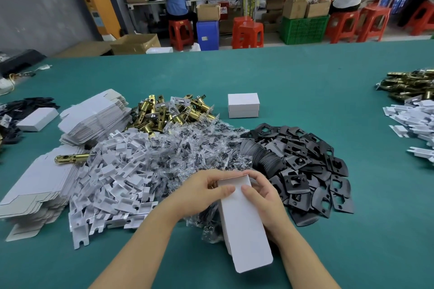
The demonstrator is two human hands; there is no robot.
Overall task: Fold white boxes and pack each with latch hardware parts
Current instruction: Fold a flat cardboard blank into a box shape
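I have the white box (244,223) held above the near edge of the parts heap, its long axis running away from me, far end toward the piles and the loose tuck flap hanging nearest me. My left hand (206,191) and right hand (265,197) both pinch its far end, thumbs on top, I judge to square that end. Screw bags (199,148), white inserts (117,171), black plates (305,166) and brass latches (169,110) fan out within reach; a finished box (243,105) sits beyond.

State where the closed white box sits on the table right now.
In the head view, the closed white box sits alone on the green table, just right of the brass latches.
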